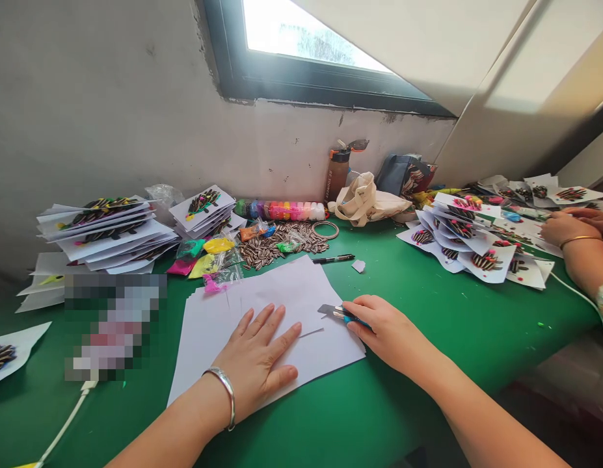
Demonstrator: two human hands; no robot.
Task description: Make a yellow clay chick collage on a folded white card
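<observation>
A stack of white paper (198,338) lies on the green table (403,409) in front of me. My left hand (259,354) rests flat on the top sheet with its fingers spread, and a silver bangle circles that wrist. Thin slits show in the paper by my left fingertips. My right hand (379,325) is closed round a utility knife (341,314), at the right edge of the stack. The knife's blade points left, over the paper. Whether its tip touches the sheet I cannot tell.
Behind the paper are striped seeds (262,250), clay packets (218,246), a pen (334,259) and a bottle (337,172). Decorated cards are piled left (135,244) and right (462,240). A cable (69,419) runs at the left. Another person's hand (569,227) is at the far right.
</observation>
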